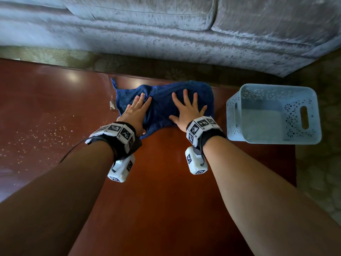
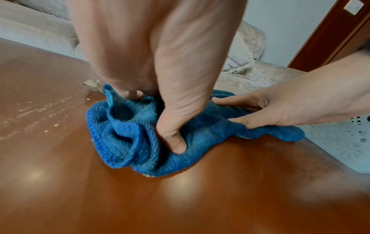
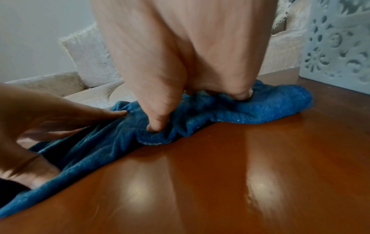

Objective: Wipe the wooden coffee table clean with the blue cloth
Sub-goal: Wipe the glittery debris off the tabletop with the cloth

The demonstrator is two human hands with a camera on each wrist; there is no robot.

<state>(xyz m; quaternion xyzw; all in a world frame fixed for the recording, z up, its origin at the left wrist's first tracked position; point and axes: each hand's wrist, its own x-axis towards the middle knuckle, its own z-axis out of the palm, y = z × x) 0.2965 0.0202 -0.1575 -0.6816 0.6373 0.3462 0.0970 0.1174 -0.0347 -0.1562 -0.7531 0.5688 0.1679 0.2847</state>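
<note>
The blue cloth (image 1: 162,106) (image 2: 128,131) (image 3: 250,109) lies bunched on the glossy wooden coffee table (image 1: 166,182) (image 2: 180,197) (image 3: 220,174), near its far edge. My left hand (image 1: 137,109) (image 2: 172,110) presses flat on the cloth's left half, fingers straight, thumb tip dug into the folds. My right hand (image 1: 186,108) (image 3: 180,88) presses on the right half with fingers spread. Pale crumbs (image 1: 36,137) speckle the table to the left of the cloth.
A light blue perforated plastic basket (image 1: 273,115) (image 3: 338,44) stands on the table's right end, close to my right hand. A grey velvet sofa (image 1: 166,28) runs behind the table, with patterned carpet (image 1: 319,163) to the right. A small scrap (image 1: 112,104) lies by the cloth's left edge.
</note>
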